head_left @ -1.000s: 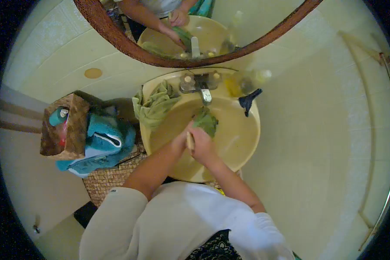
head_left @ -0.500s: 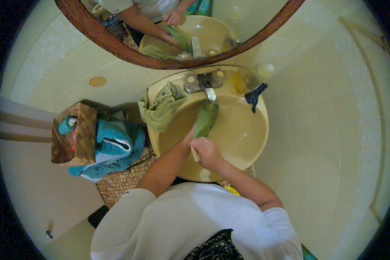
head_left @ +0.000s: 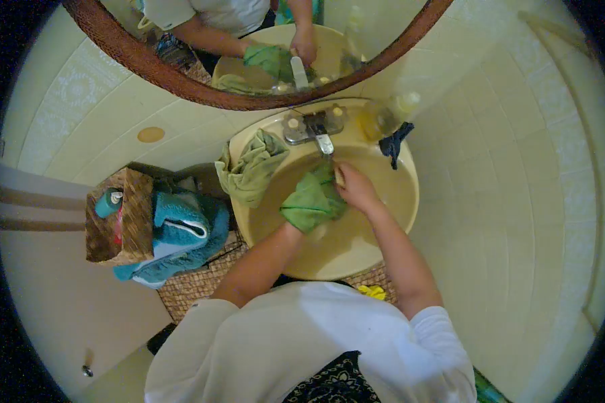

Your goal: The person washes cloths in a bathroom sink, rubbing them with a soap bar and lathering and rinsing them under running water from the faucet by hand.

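Note:
A green cloth [head_left: 308, 203] covers my left hand inside the beige sink [head_left: 383, 221]. Only the wrist shows below the cloth, so the fingers of my left hand are hidden. My right hand [head_left: 357, 187] is closed round a pale beige bar [head_left: 339, 176], just below the faucet [head_left: 325, 143]. The bar is close to the right edge of the cloth; its kind is not clear. Both hands and the cloth also appear in the mirror [head_left: 262, 101] above.
A lighter green towel [head_left: 254, 164] hangs over the sink's left rim. Dark cloth [head_left: 395, 144] and a clear bottle with yellow liquid [head_left: 376, 124] are at the right rim. To the left stands a woven basket [head_left: 138, 215] with a bottle [head_left: 107, 203], beside a teal towel [head_left: 181, 225].
My right hand has moved up and forward with the pale bar towards the faucet. The green cloth, stretched out long before, now lies bunched over my left hand, further back and left.

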The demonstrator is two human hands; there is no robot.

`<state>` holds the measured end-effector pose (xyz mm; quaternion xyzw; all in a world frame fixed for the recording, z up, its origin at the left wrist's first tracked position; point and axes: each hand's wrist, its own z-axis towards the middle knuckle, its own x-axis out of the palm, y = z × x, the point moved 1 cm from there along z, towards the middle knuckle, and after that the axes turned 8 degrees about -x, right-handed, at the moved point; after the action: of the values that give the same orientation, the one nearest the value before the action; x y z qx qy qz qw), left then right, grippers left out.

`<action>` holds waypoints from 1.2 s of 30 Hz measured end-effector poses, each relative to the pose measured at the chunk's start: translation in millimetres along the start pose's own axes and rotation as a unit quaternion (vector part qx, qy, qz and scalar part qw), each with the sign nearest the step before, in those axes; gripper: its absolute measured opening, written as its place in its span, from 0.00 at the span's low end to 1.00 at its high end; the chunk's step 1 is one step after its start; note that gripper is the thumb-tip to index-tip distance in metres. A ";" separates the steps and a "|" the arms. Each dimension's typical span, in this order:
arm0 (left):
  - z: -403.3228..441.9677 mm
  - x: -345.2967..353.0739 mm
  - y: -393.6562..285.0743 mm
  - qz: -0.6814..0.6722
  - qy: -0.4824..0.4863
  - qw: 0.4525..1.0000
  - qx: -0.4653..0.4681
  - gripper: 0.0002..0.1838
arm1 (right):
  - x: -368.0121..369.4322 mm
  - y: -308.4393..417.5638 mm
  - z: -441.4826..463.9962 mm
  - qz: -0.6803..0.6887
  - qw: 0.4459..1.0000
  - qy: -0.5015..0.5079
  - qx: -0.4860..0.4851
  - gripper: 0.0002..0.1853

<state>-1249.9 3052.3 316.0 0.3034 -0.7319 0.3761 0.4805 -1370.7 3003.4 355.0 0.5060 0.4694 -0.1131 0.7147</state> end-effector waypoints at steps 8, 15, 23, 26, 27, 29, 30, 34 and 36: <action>-25.9 5.4 4.7 0.032 -0.068 0.994 -0.080 0.15 | 13.2 -52.2 34.2 0.070 0.963 -0.207 0.160 0.18; 0.3 -39.9 1.7 0.068 -0.037 0.997 -0.002 0.17 | 53.5 -34.8 14.4 0.125 0.930 -0.319 0.133 0.24; 26.3 -55.8 21.8 0.016 0.050 0.996 0.069 0.17 | 81.3 -6.3 11.5 0.134 0.938 -0.249 0.200 0.17; 20.0 -44.2 23.3 0.140 -0.066 0.982 0.106 0.17 | 87.5 -7.1 10.0 0.219 0.907 -0.322 0.162 0.16; 20.9 -46.3 22.1 0.092 -0.023 0.990 0.106 0.17 | 85.3 -1.3 7.8 0.202 0.918 -0.319 0.120 0.16; 18.7 -53.0 17.4 -0.005 0.063 0.992 0.109 0.17 | 83.3 14.8 1.4 0.168 0.935 -0.311 0.033 0.15; 18.9 -55.1 14.3 -0.053 0.106 0.987 0.112 0.17 | 80.3 22.2 0.6 0.151 0.940 -0.306 -0.013 0.15; 19.4 -43.4 12.8 0.235 0.014 0.966 0.107 0.18 | 77.6 -3.6 10.9 0.294 0.882 -0.277 0.244 0.15; 23.6 -43.7 19.1 0.125 0.090 0.979 0.133 0.18 | 83.7 0.0 10.1 0.261 0.916 -0.255 0.165 0.17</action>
<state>-1261.1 3046.2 264.3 0.2359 -0.6611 0.5528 0.4491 -1320.5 3021.3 289.8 0.6754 0.0968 -0.1232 0.7206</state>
